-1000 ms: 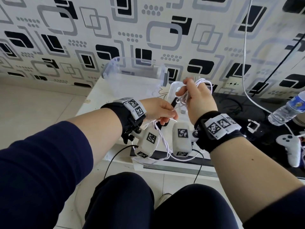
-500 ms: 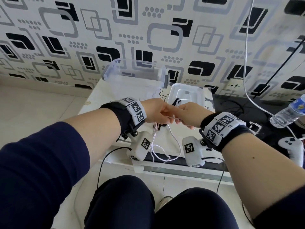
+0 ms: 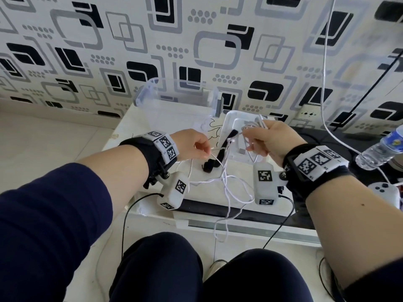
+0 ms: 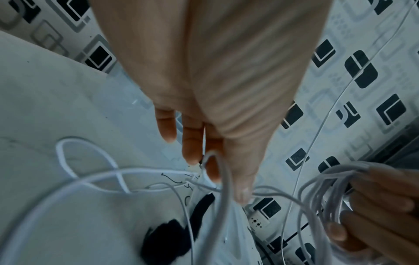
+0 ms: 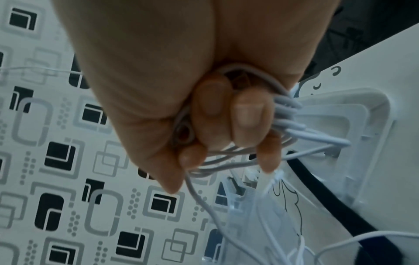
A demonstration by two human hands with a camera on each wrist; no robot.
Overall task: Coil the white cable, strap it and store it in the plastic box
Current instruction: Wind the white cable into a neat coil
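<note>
We had the right grip (image 3: pixel 273 141) clenched round a bundle of white cable (image 3: pixel 231 188) loops, held above the box lid (image 3: pixel 234 127). Left grip (image 3: pixel 194 146) pinched one strand between thumb and fingers, just beside the right; slack hung off the worktop (image 3: pixel 128 127) edge toward our knees. Black strap (image 3: pixel 212 164) lay on the worktop under both grips. Clear plastic box (image 3: pixel 174 101) sat behind, open. Water bottle (image 3: pixel 380 150) label unreadable.
</note>
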